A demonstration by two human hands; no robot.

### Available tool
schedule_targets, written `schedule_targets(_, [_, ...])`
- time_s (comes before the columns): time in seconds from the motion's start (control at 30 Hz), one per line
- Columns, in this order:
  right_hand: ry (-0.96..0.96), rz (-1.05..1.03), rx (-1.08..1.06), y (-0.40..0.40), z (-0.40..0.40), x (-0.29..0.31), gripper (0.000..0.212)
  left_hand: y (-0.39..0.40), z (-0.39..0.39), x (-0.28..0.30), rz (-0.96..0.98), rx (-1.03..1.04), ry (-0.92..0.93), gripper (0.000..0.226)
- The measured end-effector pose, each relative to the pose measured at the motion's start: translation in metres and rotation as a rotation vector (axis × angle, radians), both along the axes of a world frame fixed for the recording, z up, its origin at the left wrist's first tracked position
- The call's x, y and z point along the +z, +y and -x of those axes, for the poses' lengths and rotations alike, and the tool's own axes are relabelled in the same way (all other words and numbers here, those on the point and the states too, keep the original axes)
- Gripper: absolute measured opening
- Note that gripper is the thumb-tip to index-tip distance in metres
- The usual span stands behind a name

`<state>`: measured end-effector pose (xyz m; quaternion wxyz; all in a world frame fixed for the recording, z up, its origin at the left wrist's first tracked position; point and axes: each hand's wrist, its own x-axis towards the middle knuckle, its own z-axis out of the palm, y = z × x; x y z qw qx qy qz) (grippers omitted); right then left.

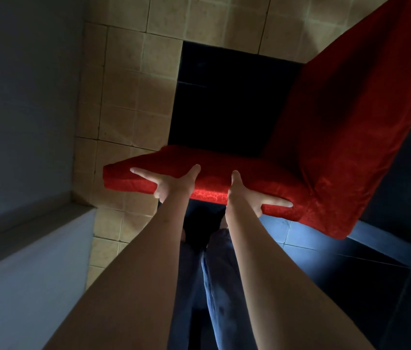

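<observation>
A thick red velvet cushion [338, 147] is held up in the air in front of me. Its near part lies flat and its far part bends upward toward the top right. My left hand [171, 184] grips the near edge with the thumb on top, the forefinger stretched out to the left along the edge and the other fingers underneath. My right hand [249, 195] grips the same edge a little to the right, thumb on top and forefinger pointing right. Both arms are stretched out forward.
A grey wall [22, 97] with a pale ledge [30, 248] runs along the left. Beige floor tiles [128, 84] lie below, with a dark square patch [219, 97] under the cushion. Dark tiles [388, 286] are on the right. My jeans-clad legs [214, 286] stand beneath my arms.
</observation>
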<state>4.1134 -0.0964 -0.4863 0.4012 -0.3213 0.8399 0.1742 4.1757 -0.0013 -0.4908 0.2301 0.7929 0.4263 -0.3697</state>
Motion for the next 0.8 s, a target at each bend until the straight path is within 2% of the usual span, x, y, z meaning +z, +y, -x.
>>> schedule_targets(0.1, [-0.005,-0.005,-0.004,0.000,-0.001,0.002,0.109,0.001,-0.001,0.000,-0.001,-0.001,0.001,0.145])
schedule_targets(0.23, [-0.057,0.023,-0.025,-0.001,0.001,0.007,0.130,0.000,-0.002,0.002,0.013,-0.029,0.030,0.143])
schedule_targets(0.43, [-0.196,0.092,0.016,0.012,0.021,0.019,0.131,0.012,0.000,0.004,0.129,-0.061,0.076,0.137])
schedule_targets(0.57, [-0.250,0.120,0.113,0.023,0.032,0.028,0.120,0.036,0.012,0.012,0.259,-0.142,-0.035,0.133])
schedule_targets(0.67, [-0.208,0.153,0.301,0.032,0.032,0.034,0.112,0.064,0.015,0.021,0.273,-0.279,-0.106,0.127])
schedule_targets(0.8, [-0.111,0.182,0.731,0.046,0.019,0.041,0.105,0.103,-0.003,0.031,0.113,-0.542,-0.100,0.119])
